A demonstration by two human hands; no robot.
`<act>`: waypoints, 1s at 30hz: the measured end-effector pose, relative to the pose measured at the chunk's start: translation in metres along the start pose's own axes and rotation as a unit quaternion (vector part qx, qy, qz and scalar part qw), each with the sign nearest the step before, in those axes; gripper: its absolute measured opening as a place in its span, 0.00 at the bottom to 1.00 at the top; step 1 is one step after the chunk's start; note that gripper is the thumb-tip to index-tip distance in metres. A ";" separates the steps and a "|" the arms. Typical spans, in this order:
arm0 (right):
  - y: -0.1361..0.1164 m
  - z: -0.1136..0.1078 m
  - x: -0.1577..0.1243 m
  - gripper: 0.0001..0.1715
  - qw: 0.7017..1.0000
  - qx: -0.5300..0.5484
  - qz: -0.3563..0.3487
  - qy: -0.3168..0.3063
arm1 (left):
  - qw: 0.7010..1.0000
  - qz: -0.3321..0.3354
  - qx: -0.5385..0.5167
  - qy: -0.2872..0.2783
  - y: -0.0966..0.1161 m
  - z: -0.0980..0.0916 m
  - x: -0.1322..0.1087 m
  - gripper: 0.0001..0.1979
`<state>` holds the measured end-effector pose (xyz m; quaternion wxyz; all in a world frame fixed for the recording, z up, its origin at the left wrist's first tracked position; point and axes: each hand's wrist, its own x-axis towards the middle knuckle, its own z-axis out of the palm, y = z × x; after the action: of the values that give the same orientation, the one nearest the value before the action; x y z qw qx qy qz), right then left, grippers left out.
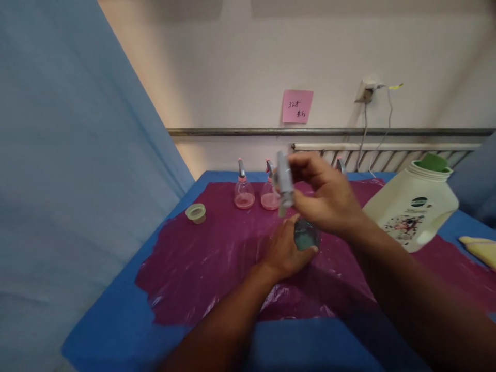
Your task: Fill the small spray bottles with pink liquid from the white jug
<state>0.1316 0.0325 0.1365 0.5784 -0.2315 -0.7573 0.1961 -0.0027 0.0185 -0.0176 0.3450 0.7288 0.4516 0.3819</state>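
Note:
My left hand [284, 250] is wrapped around a small clear bottle [305, 236] with bluish-green liquid, standing on the purple plastic sheet. Just above it, my right hand [325, 191] grips a grey spray head [285, 180], which is blurred and apart from the bottle. Behind my hands stand two spray bottles of pink liquid: one [244, 195] in full view, the other [268, 195] partly covered by the spray head. Another grey spray top [341, 165] shows behind my right wrist; its body is hidden.
A large cream jug [414, 206] with a green piece in its mouth stands at the right. A small translucent cup-shaped cap [196, 212] sits at the left of the purple sheet [201, 268]. Yellow cloth [480, 250] lies at the right edge. A blue curtain [77, 155] hangs at the left.

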 end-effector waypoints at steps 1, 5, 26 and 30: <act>-0.003 -0.016 0.001 0.17 0.999 0.006 0.010 0.040 | 1.000 -0.012 0.005 -0.002 0.001 0.000 0.000 0.47; -0.010 -0.061 -0.003 0.16 0.984 0.015 0.027 0.178 | 1.000 -0.022 0.013 0.003 -0.003 0.000 0.001 0.47; 0.053 -0.060 -0.032 0.23 0.969 0.128 0.207 0.033 | 0.999 -0.035 0.001 0.009 0.005 -0.001 0.003 0.43; 0.068 -0.062 -0.050 0.23 0.949 0.152 0.276 -0.019 | 1.000 -0.023 0.002 0.005 0.007 -0.002 0.002 0.43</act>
<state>0.2110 0.0612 0.0750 0.5158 -0.3371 -0.6355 0.4654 -0.0006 0.0178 -0.0102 0.3498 0.7173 0.4708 0.3761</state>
